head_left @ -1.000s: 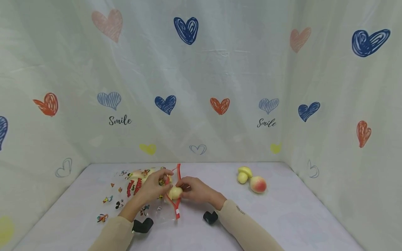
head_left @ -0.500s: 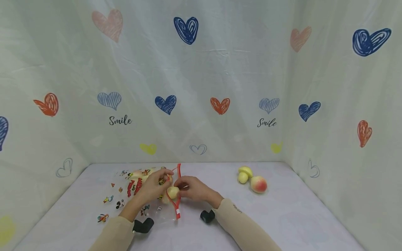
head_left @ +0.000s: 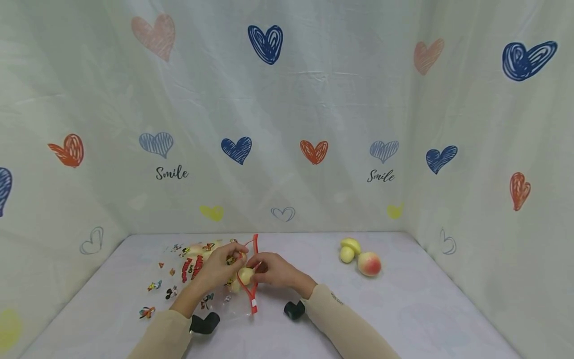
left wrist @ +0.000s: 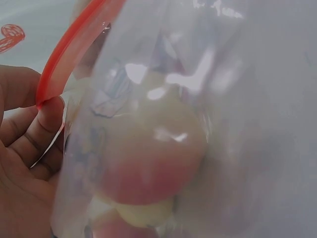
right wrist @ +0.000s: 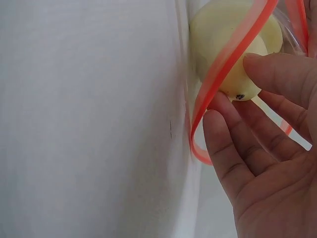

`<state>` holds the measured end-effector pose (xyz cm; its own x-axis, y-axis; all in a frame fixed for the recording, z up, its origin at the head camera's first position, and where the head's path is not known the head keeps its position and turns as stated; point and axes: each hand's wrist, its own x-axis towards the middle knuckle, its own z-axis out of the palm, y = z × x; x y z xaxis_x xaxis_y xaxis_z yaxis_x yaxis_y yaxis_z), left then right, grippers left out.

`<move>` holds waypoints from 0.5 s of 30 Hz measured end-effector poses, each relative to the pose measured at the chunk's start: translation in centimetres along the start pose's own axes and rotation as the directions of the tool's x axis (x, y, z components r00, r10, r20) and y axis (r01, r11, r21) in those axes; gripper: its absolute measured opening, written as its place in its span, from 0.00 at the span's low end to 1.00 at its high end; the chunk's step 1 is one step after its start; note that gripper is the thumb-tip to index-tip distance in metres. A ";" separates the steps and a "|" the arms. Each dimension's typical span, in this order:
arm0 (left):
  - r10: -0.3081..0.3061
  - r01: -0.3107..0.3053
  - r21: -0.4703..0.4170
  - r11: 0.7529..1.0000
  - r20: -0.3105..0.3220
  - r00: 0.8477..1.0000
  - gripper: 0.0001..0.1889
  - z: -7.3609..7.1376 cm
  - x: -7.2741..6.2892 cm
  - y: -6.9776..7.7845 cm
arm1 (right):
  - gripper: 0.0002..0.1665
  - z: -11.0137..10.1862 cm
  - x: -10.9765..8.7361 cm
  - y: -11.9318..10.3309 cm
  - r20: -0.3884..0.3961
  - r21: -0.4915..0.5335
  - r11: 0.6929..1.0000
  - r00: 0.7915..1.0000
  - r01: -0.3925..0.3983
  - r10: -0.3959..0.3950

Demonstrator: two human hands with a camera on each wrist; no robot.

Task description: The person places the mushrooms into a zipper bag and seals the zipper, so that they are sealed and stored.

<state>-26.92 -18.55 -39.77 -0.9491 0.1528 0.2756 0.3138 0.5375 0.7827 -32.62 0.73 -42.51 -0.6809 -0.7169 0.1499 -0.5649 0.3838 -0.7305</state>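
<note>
A clear zip bag point(head_left: 233, 304) with red zip edges and cartoon prints lies on the table, its mouth facing right. My left hand point(head_left: 220, 264) pinches the red edge at the mouth, thumb against fingertip in the left wrist view. A pale yellow toy mushroom point(right wrist: 230, 42) is in the bag's mouth, its cap behind the red strip. My right hand point(head_left: 275, 269) holds its stem between thumb and fingers. A toy peach point(left wrist: 153, 158) shows blurred through the plastic, with more pale and pinkish pieces below it.
Right of the bag stand another yellow toy mushroom point(head_left: 349, 250) and a toy peach point(head_left: 369, 264) on the white table point(head_left: 430, 309). Black wrist-camera mounts point(head_left: 205, 323) sit under both forearms. A heart-printed curtain point(head_left: 287, 109) closes off the back and sides.
My right hand has moved slightly left, taking the toy mushroom a little deeper into the bag's mouth. My left hand stays on the red edge.
</note>
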 end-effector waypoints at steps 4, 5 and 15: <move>0.001 -0.001 0.004 1.000 -0.006 1.000 0.09 0.0 -0.1 0.0 | 0.16 0.1 0.1 -0.1 -0.004 0.004 1.000 1.000 0.006 -0.006; 0.003 -0.003 0.006 1.000 -0.008 1.000 0.09 0.0 -0.1 0.0 | 0.16 0.2 0.1 -0.1 -0.004 0.007 1.000 1.000 0.007 -0.007; 0.010 -0.010 0.010 1.000 -0.028 1.000 0.08 0.1 0.1 -0.1 | 0.15 0.6 0.3 -0.1 -0.004 0.018 1.000 1.000 0.024 -0.024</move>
<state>-27.04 -18.55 -39.88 -0.9446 0.1348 0.2993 0.3230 0.5444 0.7742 -32.50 0.15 -42.81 -0.6688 -0.7237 0.1700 -0.5729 0.3560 -0.7383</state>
